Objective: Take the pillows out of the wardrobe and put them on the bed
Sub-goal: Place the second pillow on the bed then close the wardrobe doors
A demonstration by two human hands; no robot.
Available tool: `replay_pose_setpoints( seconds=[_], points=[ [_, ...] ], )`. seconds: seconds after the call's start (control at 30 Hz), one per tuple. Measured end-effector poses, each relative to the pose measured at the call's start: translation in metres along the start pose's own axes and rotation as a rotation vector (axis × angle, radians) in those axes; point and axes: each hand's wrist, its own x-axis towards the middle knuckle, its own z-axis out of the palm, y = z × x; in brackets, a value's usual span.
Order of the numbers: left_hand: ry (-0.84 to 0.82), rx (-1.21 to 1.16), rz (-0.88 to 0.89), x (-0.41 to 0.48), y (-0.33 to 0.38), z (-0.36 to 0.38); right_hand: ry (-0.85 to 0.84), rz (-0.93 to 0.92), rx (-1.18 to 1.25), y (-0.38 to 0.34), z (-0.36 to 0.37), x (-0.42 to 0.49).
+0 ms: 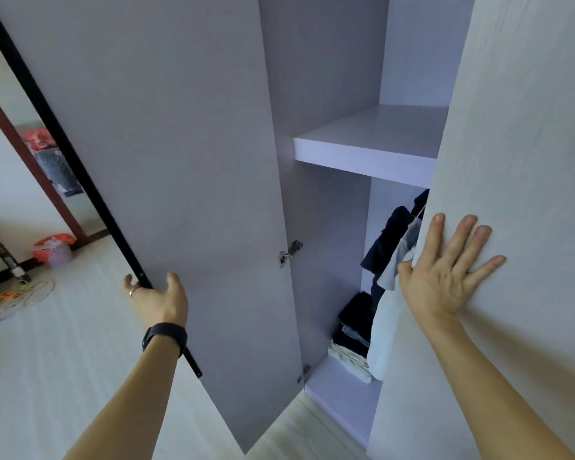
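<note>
**Wardrobe opened, no pillows in sight**

Wardrobe (332, 94) stands with its left door (180, 144) swung wide and the right door (512, 127) only partly open. The left hand (155, 298) curls around the black strip (80, 167) on the left door's free edge, thumb on the inner face and fingers wrapped behind, a ring on one finger and a dark band (165, 336) on the wrist. The right hand (445, 270) lies flat on the right door's outer face near its edge, fingers spread, gripping nothing. Inside, the shelf (372, 141) is bare. Below it, dark and pale clothes (392, 247) hang just behind the right door's edge, and a stack of folded clothes (354, 340) sits on the wardrobe floor. The pillows cannot be seen in the exposed part of the wardrobe. At left, a pink basket (58, 252) stands on the pale floor (47, 360) near a red-framed doorway (20, 144).
</note>
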Motion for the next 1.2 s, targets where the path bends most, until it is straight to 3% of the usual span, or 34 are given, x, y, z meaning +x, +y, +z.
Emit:
replay_pose_setpoints(
  seconds=[0.3, 0.5, 0.6, 1.0, 1.2],
  points=[
    [-0.079, 0.080, 0.087, 0.041, -0.015, -0.011, -0.150, 0.111, 0.016, -0.007, -0.002, 0.014],
    [-0.157, -0.141, 0.113, 0.017, -0.011, -0.023, -0.193, 0.112, 0.007, -0.010, -0.007, 0.016],
    [-0.202, -0.184, 0.258, -0.004, -0.014, -0.032, -0.205, 0.113, 0.006, -0.010, -0.007, 0.014],
    [-0.653, -0.281, 0.712, -0.117, 0.003, 0.009, -0.269, 0.125, 0.064, -0.007, -0.028, 0.014],
    [-0.863, -0.294, 0.806, -0.180, 0.028, 0.067, -0.354, -0.019, -0.053, 0.033, -0.055, 0.008]
  ],
)
